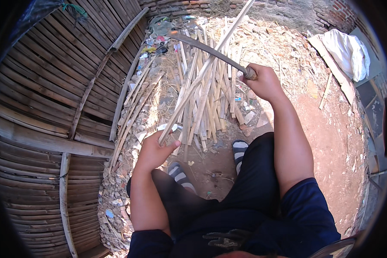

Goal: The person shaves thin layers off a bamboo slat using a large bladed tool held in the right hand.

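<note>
A long, pale wooden strip [189,96] slants up from my left hand [154,150], whose fingers close round its near end while the thumb shows on the right. My right hand [262,81] grips the wooden handle of a machete [210,50] with a long, slightly curved blade. The blade points to the far left and crosses the strip; whether the two touch I cannot tell. Beneath them a pile of cut wooden strips [210,107] lies on the littered ground.
A slatted bamboo wall [51,94] rises along the left, with more loose strips [131,107] lying by its foot. At the back stands a brick wall [279,13]. A white sack [346,51] and a flat board [331,64] lie to the far right. My sandalled feet are just short of the pile.
</note>
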`<state>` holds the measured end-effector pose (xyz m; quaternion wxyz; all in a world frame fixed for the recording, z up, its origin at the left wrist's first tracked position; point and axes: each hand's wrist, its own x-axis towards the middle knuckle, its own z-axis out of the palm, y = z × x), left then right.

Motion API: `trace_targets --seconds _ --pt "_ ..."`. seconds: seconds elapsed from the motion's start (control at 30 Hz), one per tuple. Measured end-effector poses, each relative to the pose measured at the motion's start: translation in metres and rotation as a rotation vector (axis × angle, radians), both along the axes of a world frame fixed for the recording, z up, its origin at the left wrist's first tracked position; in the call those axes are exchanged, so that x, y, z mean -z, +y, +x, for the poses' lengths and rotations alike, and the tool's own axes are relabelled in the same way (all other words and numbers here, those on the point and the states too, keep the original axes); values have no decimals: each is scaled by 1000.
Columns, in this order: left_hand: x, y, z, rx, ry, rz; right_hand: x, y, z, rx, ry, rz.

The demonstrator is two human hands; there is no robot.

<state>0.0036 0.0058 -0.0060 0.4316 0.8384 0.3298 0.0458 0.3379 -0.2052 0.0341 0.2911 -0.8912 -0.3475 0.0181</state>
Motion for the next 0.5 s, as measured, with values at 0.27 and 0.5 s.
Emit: trace_targets --seconds 0.27,0.5 --pt "2 1 -8 17 8 -54 2 0 -4 -251 9 61" --pt "-5 -1 -3 25 18 -43 3 -8 13 63 102 167"
